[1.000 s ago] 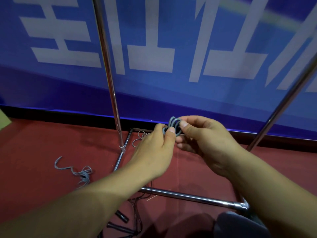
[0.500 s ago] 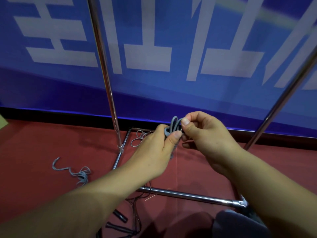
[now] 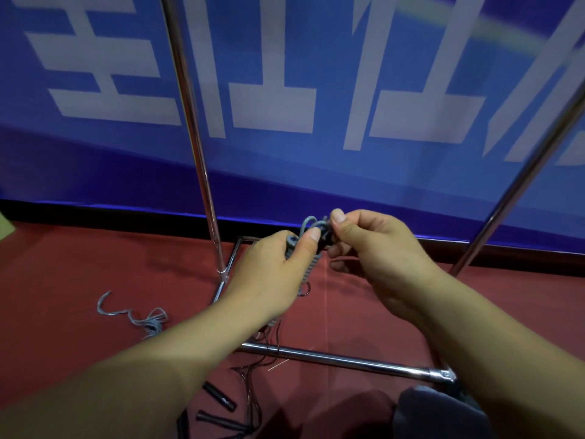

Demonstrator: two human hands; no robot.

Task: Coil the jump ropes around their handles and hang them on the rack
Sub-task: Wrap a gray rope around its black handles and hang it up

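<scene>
Both forearms reached forward from the bottom corners and met at mid-frame, above the floor (image 3: pixel 79 274). The left hand (image 3: pixel 272 274) was curled, back of the hand up, thumb pressed over the top of a grey jump rope bundle (image 3: pixel 311 239), gripping it. The right hand (image 3: pixel 380 258) faced it from the right, fingers curled, thumb and forefinger pinching a grey loop at the bundle's top. The bundle sat between the 2 hands, held in the air in front of the rack's base; its ribbed grey handle ran downward and slightly left from the thumbs, long axis near vertical, lower end emerging below the left palm. Thin dark cord trailed from there to the floor. The rack (image 3: pixel 196 147) framed the hands: 1 chrome upright just left of the left hand, another leaning away at right, a base bar crossing under the wrists. Open red floor lay to the left, well apart from the hands, with a second grey rope (image 3: pixel 142 315) loose on it. 2 black handles (image 3: pixel 218 397) lay near the bottom edge beneath the left forearm, dark cord tangled beside them. A blue banner (image 3: pixel 316 169) closed off the space behind the rack.
</scene>
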